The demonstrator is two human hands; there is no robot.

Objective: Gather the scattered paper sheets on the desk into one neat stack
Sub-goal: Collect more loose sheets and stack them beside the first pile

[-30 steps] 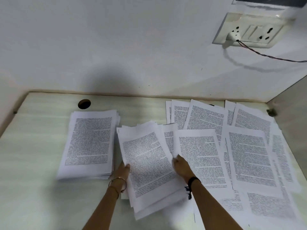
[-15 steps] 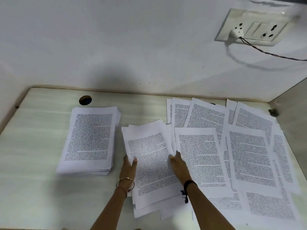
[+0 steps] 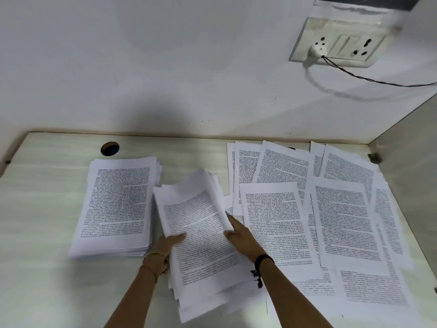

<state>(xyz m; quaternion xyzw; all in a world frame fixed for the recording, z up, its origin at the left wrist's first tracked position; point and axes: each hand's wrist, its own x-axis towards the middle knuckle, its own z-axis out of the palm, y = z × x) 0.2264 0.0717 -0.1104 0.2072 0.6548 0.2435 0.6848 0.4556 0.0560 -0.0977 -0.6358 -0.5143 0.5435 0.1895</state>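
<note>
Mid-gather: a bundle (image 3: pixel 203 233) clamped two-handed!
The left hand (image 3: pixel 169 243) and right hand (image 3: pixel 238 235) grip its sides; next, square it onto the stack (image 3: pixel 118 204) alongside.

Matt white paper sheets (image 3: pixel 340 223) (printed) lie on a smooth, pale wood-grain desk (image 3: pixel 47 209).

Dense black printed paragraphs on the neat stack (image 3: pixel 115 204) at 9 o'clock, on the middle bundle (image 3: pixel 201 223), on the scattered sheets (image 3: pixel 343 221) at 3 o'clock, all too small and blurred to read
</note>
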